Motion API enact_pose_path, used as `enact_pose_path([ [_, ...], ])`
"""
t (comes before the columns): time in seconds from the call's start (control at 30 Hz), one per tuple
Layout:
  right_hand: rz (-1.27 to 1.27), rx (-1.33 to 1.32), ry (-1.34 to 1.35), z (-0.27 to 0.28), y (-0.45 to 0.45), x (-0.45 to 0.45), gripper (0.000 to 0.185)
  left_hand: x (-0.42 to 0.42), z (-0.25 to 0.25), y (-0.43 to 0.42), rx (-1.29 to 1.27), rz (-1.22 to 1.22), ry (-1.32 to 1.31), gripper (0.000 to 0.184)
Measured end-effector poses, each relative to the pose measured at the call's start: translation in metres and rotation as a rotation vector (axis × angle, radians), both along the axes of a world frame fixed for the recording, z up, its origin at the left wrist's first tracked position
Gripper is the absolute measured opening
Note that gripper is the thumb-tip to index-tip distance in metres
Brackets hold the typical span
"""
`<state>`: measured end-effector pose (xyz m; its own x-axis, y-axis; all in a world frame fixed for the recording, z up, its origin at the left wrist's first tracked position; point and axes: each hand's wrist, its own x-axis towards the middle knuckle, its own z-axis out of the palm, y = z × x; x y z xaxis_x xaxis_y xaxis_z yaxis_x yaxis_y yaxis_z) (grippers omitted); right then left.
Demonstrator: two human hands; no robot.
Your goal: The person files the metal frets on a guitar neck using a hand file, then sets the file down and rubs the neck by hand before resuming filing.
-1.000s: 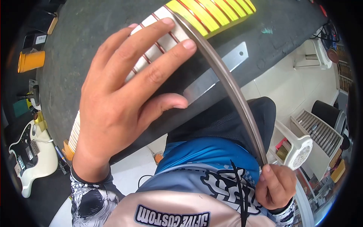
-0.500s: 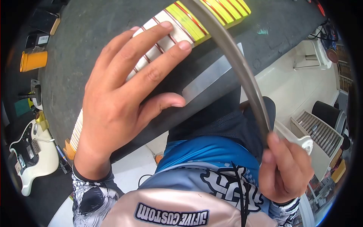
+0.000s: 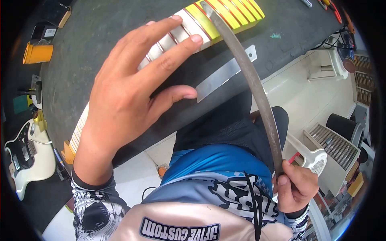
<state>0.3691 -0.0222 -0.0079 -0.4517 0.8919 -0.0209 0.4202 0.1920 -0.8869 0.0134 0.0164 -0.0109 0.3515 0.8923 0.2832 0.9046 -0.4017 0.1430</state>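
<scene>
Left hand [image 3: 120, 90] up at ten o'clock, palm down, fingers loosely spread and gripping nothing, and look where those front fingertips [image 3: 196, 39] sit: over the white stretch of a long, narrow instrument neck, white and bright yellow, crossed by reddish-brown metal frets [image 3: 195, 22]. That neck runs slantwise over the dark grey bench top [image 3: 76, 68], from nine o'clock up to one, and the hand seems placed there to steady it. Across at four o'clock, the right hand [image 3: 297, 186] is closed, thumb and curled fingers pinching the near end of a long, slim, dull grey metal file [image 3: 256, 86]. Taking it by the very end presumably leaves the whole length free to work with. Up it goes towards twelve, its far tip over the yellow section; whether metal meets fret there, nobody can tell from this angle. It looks bowed, perhaps only the lens. That yellow covering likely shields the wood between frets. Below the neck, towards one o'clock, lies a flat, shiny silver metal plate with a hole near one end [image 3: 219, 82], the left thumb just beside it, contact unclear. Out at half past eight, a cream-white guitar body with a black pickguard [image 3: 44, 160] rests well apart, leaving the neck plenty of room.
</scene>
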Motion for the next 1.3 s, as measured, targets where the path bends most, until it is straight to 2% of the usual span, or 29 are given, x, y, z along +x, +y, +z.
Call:
enact_pose_path([
  [0.23,-0.018,-0.002,-0.010,0.003,-0.001,-0.009,0.039,-0.004,0.011,-0.020,-0.059,0.141,0.104,0.069],
  [0.33,-0.018,0.003,-0.009,0.006,-0.002,-0.009,0.037,-0.005,0.007,-0.018,-0.022,0.148,0.048,0.069],
  [0.67,0.049,-0.049,-0.064,0.017,-0.001,0.004,0.030,0.009,0.013,-0.010,-0.167,0.125,0.137,0.070],
  [0.8,0.021,-0.089,-0.034,0.017,0.002,0.003,0.034,0.007,0.011,-0.006,-0.182,0.113,0.186,0.069],
  [1.03,0.118,-0.135,-0.031,0.022,0.011,0.009,0.032,0.000,0.017,-0.001,-0.276,0.108,0.086,0.061],
  [1.13,0.153,-0.159,-0.024,0.018,0.008,0.002,0.034,0.004,0.015,-0.001,-0.281,0.150,0.118,0.061],
  [1.3,0.241,-0.054,-0.050,0.019,0.011,-0.001,0.036,0.005,0.014,-0.001,-0.277,0.148,0.104,0.063],
])
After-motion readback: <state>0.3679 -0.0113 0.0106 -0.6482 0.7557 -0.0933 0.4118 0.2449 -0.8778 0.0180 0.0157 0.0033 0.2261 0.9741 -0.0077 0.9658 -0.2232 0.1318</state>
